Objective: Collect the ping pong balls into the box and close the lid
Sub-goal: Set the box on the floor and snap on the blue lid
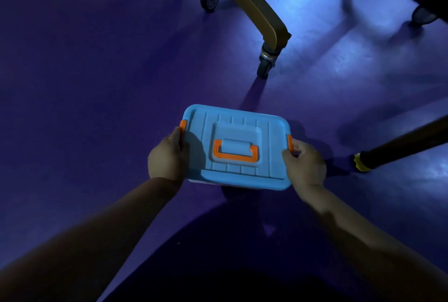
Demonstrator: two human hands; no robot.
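A light blue plastic box (271,141) with its lid on sits in the middle of the view over the purple floor. The lid has an orange carry handle (234,154) lying flat in its centre. My left hand (167,156) grips the box's left side, fingers at the orange left latch (183,126). On the opposite side, my right hand (304,163) holds the box with its fingers on the orange right latch (290,143). No ping pong balls are visible; the inside of the box is hidden by the lid.
A yellow-brown wheeled frame leg (257,8) with castors (265,64) stands just beyond the box. A dark pole with a yellow tip (362,162) lies to the right. More castors (424,14) are at the top right. The purple floor (84,71) stretches out to the left.
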